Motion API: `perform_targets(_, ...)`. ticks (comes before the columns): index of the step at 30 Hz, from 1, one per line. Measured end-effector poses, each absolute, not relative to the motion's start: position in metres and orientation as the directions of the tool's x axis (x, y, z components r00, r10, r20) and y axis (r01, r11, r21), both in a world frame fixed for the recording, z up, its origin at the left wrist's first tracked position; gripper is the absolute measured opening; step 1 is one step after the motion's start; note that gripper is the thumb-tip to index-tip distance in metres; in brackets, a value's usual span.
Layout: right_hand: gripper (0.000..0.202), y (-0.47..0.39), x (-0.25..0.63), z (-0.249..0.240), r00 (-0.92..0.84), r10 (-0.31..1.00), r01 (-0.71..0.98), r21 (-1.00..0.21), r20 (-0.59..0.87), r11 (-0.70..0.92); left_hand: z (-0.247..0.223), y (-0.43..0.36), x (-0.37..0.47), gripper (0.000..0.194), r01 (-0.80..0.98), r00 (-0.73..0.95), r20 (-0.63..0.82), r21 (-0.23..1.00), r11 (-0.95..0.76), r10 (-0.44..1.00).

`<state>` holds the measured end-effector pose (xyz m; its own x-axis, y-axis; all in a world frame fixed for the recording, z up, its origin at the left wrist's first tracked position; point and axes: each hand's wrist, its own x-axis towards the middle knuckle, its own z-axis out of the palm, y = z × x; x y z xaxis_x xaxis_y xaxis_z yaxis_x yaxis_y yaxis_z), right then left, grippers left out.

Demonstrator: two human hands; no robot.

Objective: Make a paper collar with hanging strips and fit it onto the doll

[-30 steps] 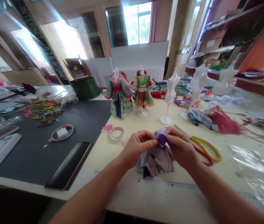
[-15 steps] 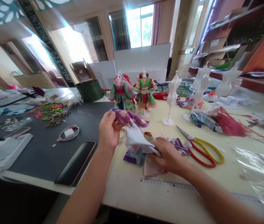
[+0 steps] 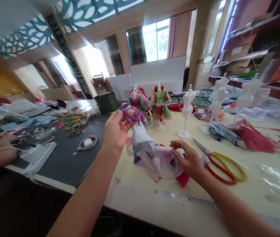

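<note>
My left hand (image 3: 116, 131) pinches a purple floral cloth piece (image 3: 135, 116) between thumb and fingers, raised above the table. From it hangs pale white cloth (image 3: 142, 138), which reaches down to a loose heap of fabric pieces (image 3: 158, 161) in white, pink and purple. Over the right side of that heap is my right hand (image 3: 188, 159), its thumb and fingers apart with nothing gripped; whether the fingertips touch the cloth I cannot tell. Scissors (image 3: 210, 154) with red and yellow handles lie just right of this hand. A clear ruler (image 3: 179, 196) lies nearer me.
Two small dress forms in green (image 3: 140, 102) and green-red robes (image 3: 160, 102) stand behind the heap. Bare white forms (image 3: 187, 102) stand to the right. A power strip (image 3: 40, 158) and coiled cable (image 3: 88, 142) lie left. Another person's hand (image 3: 5, 140) is at far left.
My right hand has let go of the white cloth and opened. The heap lies more spread, with a red piece showing. The camera view has tilted up and turned left.
</note>
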<state>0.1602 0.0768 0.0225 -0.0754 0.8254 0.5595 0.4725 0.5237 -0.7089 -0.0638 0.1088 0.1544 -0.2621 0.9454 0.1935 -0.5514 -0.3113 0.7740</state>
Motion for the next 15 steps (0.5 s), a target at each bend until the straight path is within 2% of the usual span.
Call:
perform_targets(2, 0.035, 0.074, 0.157, 0.025, -0.119, 0.852, 0.393, -0.763, 0.511, 0.513, 0.163, 0.095, -0.051, 0.025, -0.576, -0.160, 0.163, 0.785, -0.226, 0.974)
perform_targets(5, 0.050, 0.070, 0.152, 0.029, -0.200, 0.898, 0.160, -0.891, 0.391, 0.424, 0.174, 0.080, -0.032, 0.029, -0.598, -0.027, 0.151, 0.789, -0.137, 0.988)
perform_targets(8, 0.024, 0.071, 0.150, 0.028, -0.180, 0.931, -0.022, -0.948, 0.317, 0.318, 0.177, 0.086, -0.021, 0.026, -0.601, 0.008, 0.156, 0.790, -0.121, 0.988)
perform_targets(9, 0.018, 0.073, 0.152, 0.028, -0.130, 0.940, -0.045, -0.949, 0.315, 0.311, 0.176, 0.093, -0.019, 0.025, -0.596, -0.013, 0.153, 0.792, -0.131, 0.988)
perform_targets(12, 0.016, 0.084, 0.167, 0.029, 0.116, 0.930, -0.062, -0.932, 0.350, 0.358, 0.172, 0.125, -0.018, 0.021, -0.574, -0.164, 0.135, 0.793, -0.206, 0.977)
perform_targets(15, 0.010, 0.087, 0.184, 0.040, 0.374, 0.833, -0.035, -0.891, 0.408, 0.452, 0.172, 0.151, -0.018, 0.016, -0.567, -0.236, 0.149, 0.781, -0.260, 0.960)
